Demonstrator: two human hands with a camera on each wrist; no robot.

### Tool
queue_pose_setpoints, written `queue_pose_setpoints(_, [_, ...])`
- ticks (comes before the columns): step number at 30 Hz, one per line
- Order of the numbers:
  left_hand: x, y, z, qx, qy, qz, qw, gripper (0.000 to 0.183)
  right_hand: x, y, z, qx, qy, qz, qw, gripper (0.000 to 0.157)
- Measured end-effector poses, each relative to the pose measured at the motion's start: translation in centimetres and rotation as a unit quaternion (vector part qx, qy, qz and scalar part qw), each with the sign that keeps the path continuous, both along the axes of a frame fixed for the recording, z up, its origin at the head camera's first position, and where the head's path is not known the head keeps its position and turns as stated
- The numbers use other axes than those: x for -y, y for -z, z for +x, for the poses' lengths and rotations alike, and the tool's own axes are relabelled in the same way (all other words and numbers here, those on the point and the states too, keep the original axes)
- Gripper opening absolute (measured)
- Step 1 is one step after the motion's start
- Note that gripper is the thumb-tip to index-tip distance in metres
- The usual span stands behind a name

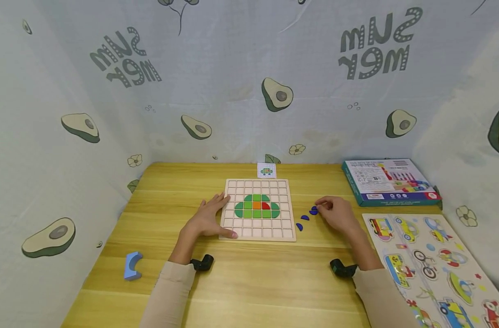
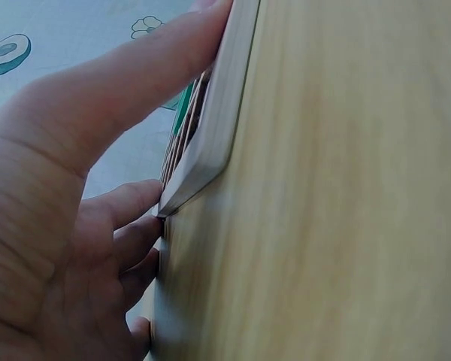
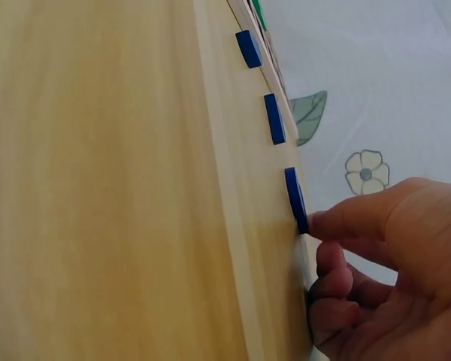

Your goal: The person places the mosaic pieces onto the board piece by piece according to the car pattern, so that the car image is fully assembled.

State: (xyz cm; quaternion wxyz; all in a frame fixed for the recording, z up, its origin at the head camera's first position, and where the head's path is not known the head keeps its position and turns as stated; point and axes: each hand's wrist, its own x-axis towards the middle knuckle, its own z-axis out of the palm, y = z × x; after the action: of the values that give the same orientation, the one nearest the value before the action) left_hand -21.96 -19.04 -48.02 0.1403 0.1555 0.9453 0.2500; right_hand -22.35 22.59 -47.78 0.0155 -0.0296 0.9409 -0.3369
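A wooden grid board (image 1: 259, 230) lies on the table, holding green tiles (image 1: 239, 210), an orange tile (image 1: 257, 206) and a red tile (image 1: 265, 206). My left hand (image 1: 206, 216) spreads around its near-left corner; in the left wrist view the thumb (image 2: 135, 83) lies along the board's edge (image 2: 210, 143) and fingertips touch its side. To the right of the board, several blue half-circle pieces (image 1: 305, 217) lie in a slanting row. At the row's far end, my right hand (image 1: 337, 213) pinches a blue half-circle piece (image 1: 314, 208), its other fingers curled, partly hiding the grip.
Behind the board sits a small pattern card (image 1: 266, 171). A boxed set (image 1: 390, 182) stands at the back right, with a vehicle picture puzzle board (image 1: 429, 255) in front of it. A light blue arch block (image 1: 132, 266) is at the left. Printed cloth (image 1: 233, 68) hangs behind the table.
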Motion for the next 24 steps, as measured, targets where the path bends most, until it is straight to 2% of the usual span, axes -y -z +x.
queue_pose_setpoints(4, [0.0,0.0,0.0,-0.001,-0.001,0.001,1.0000,0.129,-0.3,-0.1,0.0,0.001,-0.014,0.001,1.000,0.022])
queue_pose_setpoints(14, [0.0,0.0,0.1,0.001,-0.003,-0.002,1.0000,0.129,-0.6,-0.2,0.0,-0.005,-0.021,0.007,1.000,0.021])
queue_pose_setpoints(24, [0.0,0.0,0.0,0.005,-0.003,-0.005,1.0000,0.129,0.7,-1.0,0.6,-0.015,-0.008,-0.003,1.000,0.021])
